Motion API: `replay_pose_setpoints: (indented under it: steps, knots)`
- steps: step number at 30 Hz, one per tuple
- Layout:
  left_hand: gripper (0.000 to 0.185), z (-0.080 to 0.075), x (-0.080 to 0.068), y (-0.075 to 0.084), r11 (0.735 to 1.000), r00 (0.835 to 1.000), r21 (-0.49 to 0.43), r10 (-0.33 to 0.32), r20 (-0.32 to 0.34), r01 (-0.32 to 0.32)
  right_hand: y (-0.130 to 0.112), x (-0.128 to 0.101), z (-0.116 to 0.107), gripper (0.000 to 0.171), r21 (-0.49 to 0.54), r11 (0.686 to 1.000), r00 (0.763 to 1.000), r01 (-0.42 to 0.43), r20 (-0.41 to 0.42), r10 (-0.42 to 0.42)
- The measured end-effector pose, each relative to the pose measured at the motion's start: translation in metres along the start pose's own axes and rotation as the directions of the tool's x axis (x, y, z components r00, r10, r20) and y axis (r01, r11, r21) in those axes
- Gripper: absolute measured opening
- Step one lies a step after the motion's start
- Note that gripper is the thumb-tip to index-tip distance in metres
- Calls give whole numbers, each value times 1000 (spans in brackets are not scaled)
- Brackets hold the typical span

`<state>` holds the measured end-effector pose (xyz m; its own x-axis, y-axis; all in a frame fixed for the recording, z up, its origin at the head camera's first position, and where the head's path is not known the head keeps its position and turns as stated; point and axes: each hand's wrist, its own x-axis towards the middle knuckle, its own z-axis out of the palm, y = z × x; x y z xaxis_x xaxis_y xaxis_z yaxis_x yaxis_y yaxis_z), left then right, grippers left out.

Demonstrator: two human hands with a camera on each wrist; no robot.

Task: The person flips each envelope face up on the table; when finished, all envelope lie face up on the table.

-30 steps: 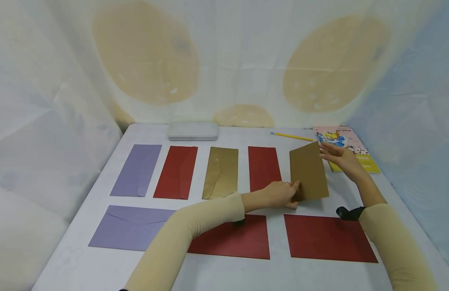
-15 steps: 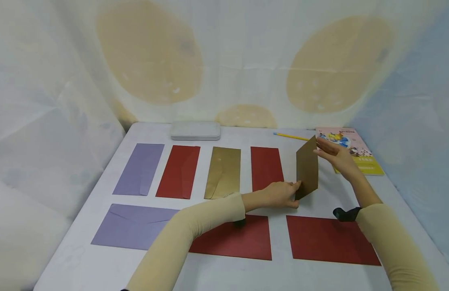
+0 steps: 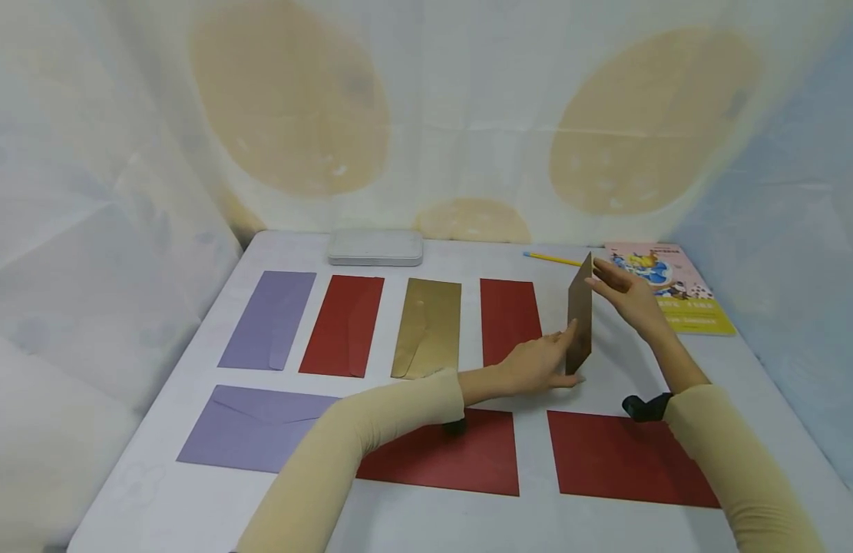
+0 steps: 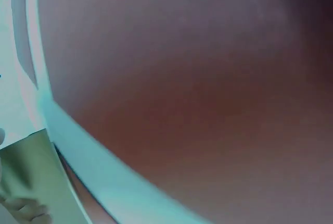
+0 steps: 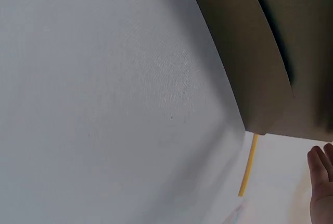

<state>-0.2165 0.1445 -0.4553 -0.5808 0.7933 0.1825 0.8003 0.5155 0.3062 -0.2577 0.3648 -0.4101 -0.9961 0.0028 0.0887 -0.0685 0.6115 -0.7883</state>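
Observation:
A gold envelope (image 3: 580,319) stands on edge at the right of the table, seen nearly edge-on. My left hand (image 3: 530,362) holds its lower near part, fingers against the left face and thumb by the bottom corner. At the upper far edge, my right hand (image 3: 629,298) has extended fingers close to the paper; whether they touch is unclear. In the right wrist view, the envelope (image 5: 250,52) shows its flap side, with straight fingers (image 5: 317,161) near its edge. Sleeve and skin mostly block the left wrist view, where part of the envelope (image 4: 36,166) appears at lower left.
Flat around the hands lie lilac (image 3: 267,321), red (image 3: 342,326) and gold (image 3: 427,326) envelopes. Two red ones (image 3: 629,461) are in the near row. A grey-white case (image 3: 375,248), yellow pencil (image 3: 552,259) and book (image 3: 682,296) lie at the back.
The gold envelope has turned from broad side showing to nearly edge-on. My right hand has moved slightly left with its edge, and the left hand's fingers have spread.

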Motion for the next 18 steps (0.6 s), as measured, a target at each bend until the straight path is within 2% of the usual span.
replay_pose_setpoints:
  steps: [5, 7, 9, 11, 14, 16, 18]
  knots:
    - [94, -15, -1, 2, 996, 989, -32, 83, -126, -87, -2, 2, 3, 72, -13, 1000, 1000, 13, 2, -13]
    - [90, -19, -1, 2, 993, 983, -22, 113, -147, -117, 2, 6, 4, 70, -19, 1000, 1000, 13, -4, -13]
    - [85, -21, -1, 1, 992, 980, -14, 125, -155, -129, 32, 21, 6, 67, -35, 999, 999, 36, -19, -37]
    - [82, -21, -1, 0, 991, 980, -22, 125, -154, -129, 35, 24, 7, 67, -47, 999, 1000, 24, -14, -25]
    - [81, -20, -3, -4, 991, 980, -54, 116, -159, -126, 31, 20, 7, 70, -67, 997, 1000, 24, 4, -23]
    - [81, -18, -4, -7, 989, 980, -85, 107, -166, -123, 2, 3, 5, 73, -93, 996, 999, 0, 44, 4]
    - [82, -18, -7, -9, 985, 980, -124, 95, -175, -117, -1, -2, 4, 72, -122, 992, 997, 14, 75, -5]
